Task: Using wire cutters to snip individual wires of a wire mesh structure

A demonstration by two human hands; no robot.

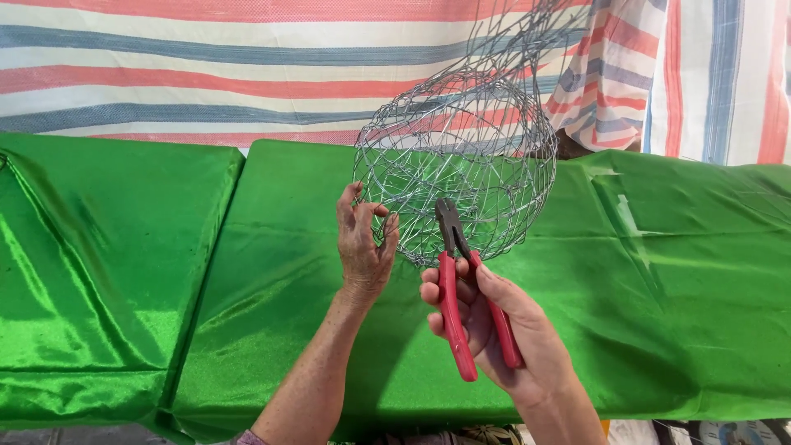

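Silvery wire mesh, twisted into a rounded cage [461, 156], hangs at twelve o'clock above our hands, over the table [676, 272] draped in shiny green cloth. We hold its lower edge with our left hand [362, 247]: the grip is partly curled, fingers [381, 216] hooked through the mesh openings at the cage's seven o'clock side, thumb spread apart from them. Our right hand [494, 325] wraps a closed grip around the red handles of the pliers [461, 288], fingers folded over both handles. The dark pliers head points up toward twelve o'clock and meets the bottom wires of the cage; we cannot tell whether the head bites a wire or only rests against it. Behind the table, from nine to three o'clock, a striped tarpaulin [206, 74] in red, blue and cream bands fills the background. A seam between two green cloth panels runs at about eight o'clock from our left hand.
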